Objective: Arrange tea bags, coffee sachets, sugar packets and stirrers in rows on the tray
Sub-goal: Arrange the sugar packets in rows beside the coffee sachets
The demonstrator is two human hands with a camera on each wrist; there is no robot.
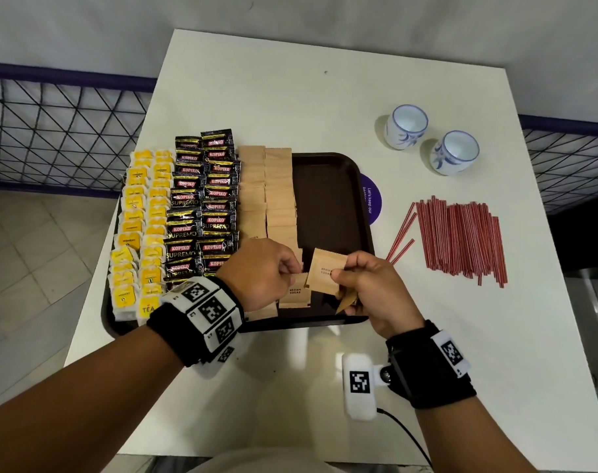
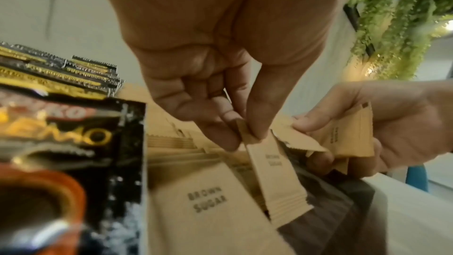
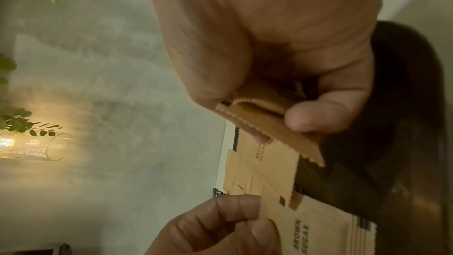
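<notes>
On the dark brown tray (image 1: 328, 199) lie two rows of yellow tea bags (image 1: 144, 220), two rows of black coffee sachets (image 1: 202, 203) and two rows of brown sugar packets (image 1: 267, 189). Over the tray's near edge my left hand (image 1: 296, 268) pinches the top end of one sugar packet (image 2: 277, 177), which hangs down at the near end of the right sugar row. Beside it, my right hand (image 1: 338, 273) grips a small stack of sugar packets (image 1: 325, 269) between thumb and fingers. Red striped stirrers (image 1: 461, 237) lie in a pile on the table, right of the tray.
Two white-and-blue cups (image 1: 430, 141) stand at the back right of the white table (image 1: 290, 97). A purple round sticker (image 1: 372, 199) shows past the tray's right rim. The right third of the tray is bare. A wire-mesh railing (image 1: 58, 131) runs behind the table.
</notes>
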